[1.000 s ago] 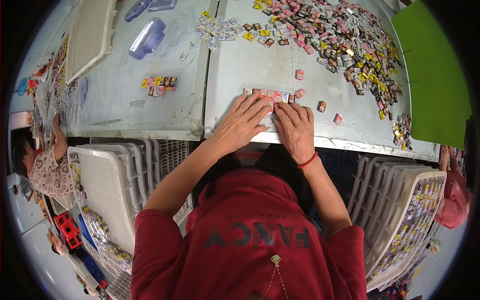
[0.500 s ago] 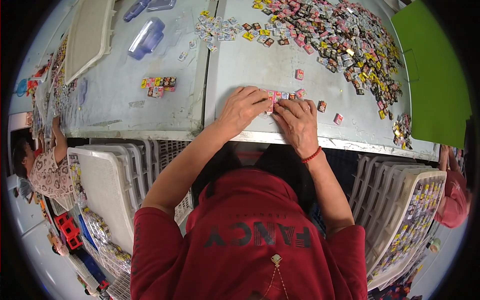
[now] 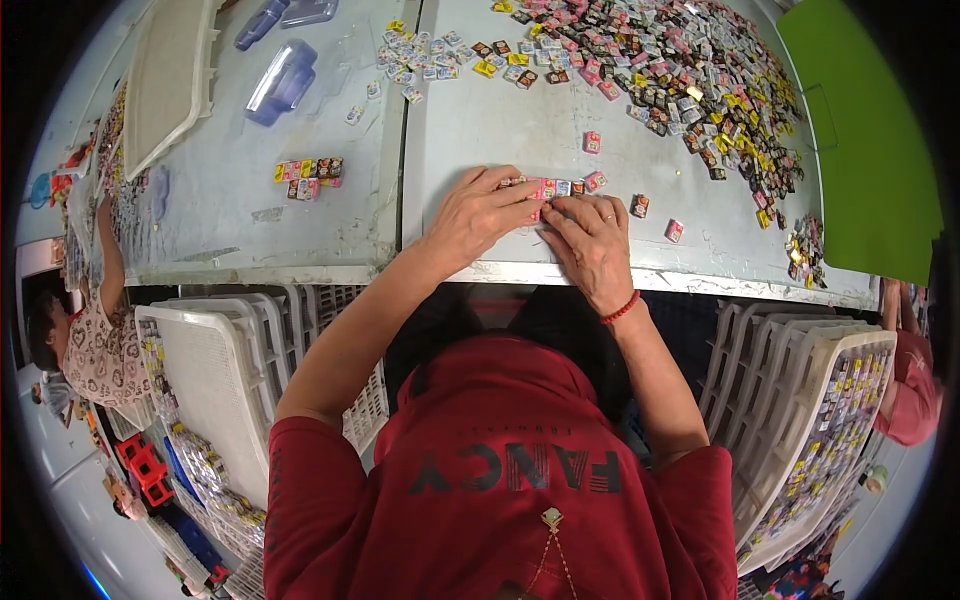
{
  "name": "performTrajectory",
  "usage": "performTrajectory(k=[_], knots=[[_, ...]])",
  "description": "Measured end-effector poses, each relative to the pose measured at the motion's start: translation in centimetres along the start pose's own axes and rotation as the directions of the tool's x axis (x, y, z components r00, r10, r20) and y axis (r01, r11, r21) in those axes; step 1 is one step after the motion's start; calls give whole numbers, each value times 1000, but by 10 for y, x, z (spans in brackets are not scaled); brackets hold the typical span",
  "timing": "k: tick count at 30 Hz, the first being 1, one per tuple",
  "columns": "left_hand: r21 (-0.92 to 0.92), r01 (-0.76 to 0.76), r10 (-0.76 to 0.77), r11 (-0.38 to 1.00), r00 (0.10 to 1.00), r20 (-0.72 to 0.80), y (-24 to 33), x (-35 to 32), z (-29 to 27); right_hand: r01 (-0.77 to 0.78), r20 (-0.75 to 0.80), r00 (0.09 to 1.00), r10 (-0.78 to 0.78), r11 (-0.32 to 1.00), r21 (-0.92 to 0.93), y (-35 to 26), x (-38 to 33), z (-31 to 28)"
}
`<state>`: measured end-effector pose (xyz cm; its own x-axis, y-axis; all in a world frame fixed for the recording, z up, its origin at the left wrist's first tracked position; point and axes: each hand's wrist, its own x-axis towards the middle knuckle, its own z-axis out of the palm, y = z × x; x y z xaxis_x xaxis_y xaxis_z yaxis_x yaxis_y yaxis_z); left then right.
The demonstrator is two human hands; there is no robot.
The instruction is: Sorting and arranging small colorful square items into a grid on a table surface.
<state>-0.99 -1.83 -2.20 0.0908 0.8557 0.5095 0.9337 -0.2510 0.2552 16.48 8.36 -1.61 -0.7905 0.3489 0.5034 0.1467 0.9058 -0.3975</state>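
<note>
A short row of small pink and white packets (image 3: 560, 187) lies on the pale table (image 3: 480, 130) near its front edge. My left hand (image 3: 478, 218) lies flat at the row's left end, fingers pressed on the packets. My right hand (image 3: 592, 243), with a red band at the wrist, rests just below the row, fingertips touching it. Neither hand lifts anything. A single pink packet (image 3: 591, 142) lies a little beyond the row, and two more (image 3: 675, 231) lie to its right.
A large heap of small coloured packets (image 3: 680, 70) covers the far right of the table. A small group of packets (image 3: 308, 169) and clear plastic boxes (image 3: 280, 80) lie at left. White crates (image 3: 215, 390) stand below; a green board (image 3: 860, 140) is at right. Other people work at both sides.
Both hands have slid a little farther up the table and closer together on the row of packets; the left hand's fingers now cover its left end.
</note>
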Motion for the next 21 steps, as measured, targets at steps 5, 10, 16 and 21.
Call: performTrajectory(k=[5,10,16,21], knots=[[28,-17,16,999,1000,17,-3,2,-1,-2,-5,1000,2,1000,7,0,1,-1],[-17,24,-24,1000,1000,-8,3,3,-2,-2,-17,1000,2,1000,3,0,0,0],[-10,50,-50,999,998,-24,5,1,-1,-3,-24,1000,3,1000,0,0,0,1],[-61,104,-106,993,994,-25,10,4,0,-9,-20,1000,9,1000,13,0,0,0]])
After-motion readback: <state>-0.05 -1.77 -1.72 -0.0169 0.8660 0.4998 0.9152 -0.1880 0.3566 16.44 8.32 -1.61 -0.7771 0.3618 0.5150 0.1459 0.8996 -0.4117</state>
